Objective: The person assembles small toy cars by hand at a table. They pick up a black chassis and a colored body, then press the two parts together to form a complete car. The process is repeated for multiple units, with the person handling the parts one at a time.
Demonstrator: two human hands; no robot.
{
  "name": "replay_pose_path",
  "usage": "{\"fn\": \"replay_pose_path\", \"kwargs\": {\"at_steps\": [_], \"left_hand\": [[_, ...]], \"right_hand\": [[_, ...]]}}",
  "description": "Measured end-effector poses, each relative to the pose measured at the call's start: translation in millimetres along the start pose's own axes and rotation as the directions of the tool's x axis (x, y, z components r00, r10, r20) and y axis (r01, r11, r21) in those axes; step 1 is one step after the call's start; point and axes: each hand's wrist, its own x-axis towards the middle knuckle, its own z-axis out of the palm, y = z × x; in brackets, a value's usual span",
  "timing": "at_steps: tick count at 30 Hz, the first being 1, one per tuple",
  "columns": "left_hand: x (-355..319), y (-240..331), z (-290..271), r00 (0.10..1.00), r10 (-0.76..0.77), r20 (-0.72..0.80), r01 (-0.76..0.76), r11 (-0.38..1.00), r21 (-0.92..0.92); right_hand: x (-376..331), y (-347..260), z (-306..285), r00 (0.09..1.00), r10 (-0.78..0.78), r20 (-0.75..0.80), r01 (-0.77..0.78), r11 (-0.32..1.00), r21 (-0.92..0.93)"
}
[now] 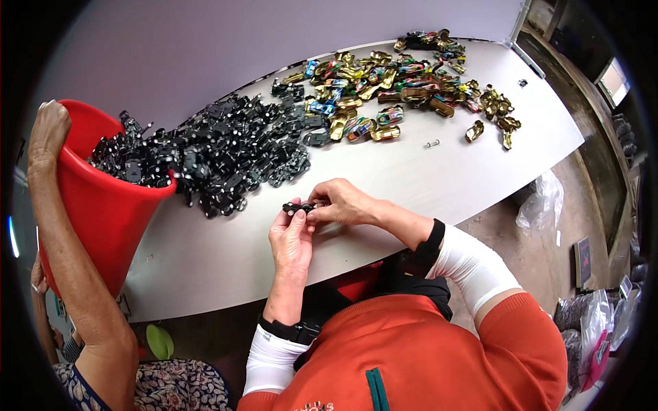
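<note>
My left hand [291, 241] holds a small black toy car chassis [293, 208] between thumb and fingers, just above the near side of the white table [384, 179]. From the right, my right hand [343, 204] pinches the other end of the same chassis, its fingers partly covering it. Just beyond my hands spreads a large heap of black toy car chassis [233, 137] with pale wheel parts. Behind and to its right lies a pile of toy car bodies [411, 85], many gold, others in bright colours.
At the left, another person's hand [51, 127] grips the rim of a tilted red bucket [103, 226], with black chassis at its mouth. A small wheel axle [432, 144] lies right of the piles. Clear plastic bags [541, 202] hang or lie beyond the table's right edge.
</note>
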Motion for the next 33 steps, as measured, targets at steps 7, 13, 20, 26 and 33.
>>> {"fn": "replay_pose_path", "kwargs": {"at_steps": [7, 13, 20, 26, 33], "left_hand": [[-6, 2, -8, 0.987, 0.035, 0.156, -0.025, 0.997, -0.066], [-11, -2, -4, 0.982, 0.018, 0.188, -0.021, 1.0, 0.016], [-18, 4, 2, 0.969, 0.009, 0.247, -0.007, 1.0, -0.008], [-18, 2, 0, 0.962, 0.023, 0.27, -0.028, 0.999, 0.016], [-15, 4, -5, 0.936, 0.009, 0.351, 0.022, 0.996, -0.084]], "right_hand": [[-13, 43, -97, 0.805, -0.22, -0.551, -0.094, 0.87, -0.484], [-14, 73, -129, 0.914, -0.106, -0.391, -0.259, 0.591, -0.764], [-43, 39, -115, 0.922, 0.377, -0.092, -0.312, 0.861, 0.401], [-36, 47, -107, 0.932, 0.305, -0.196, -0.33, 0.938, -0.109], [-39, 51, -106, 0.928, 0.028, -0.372, -0.181, 0.906, -0.383]]}}
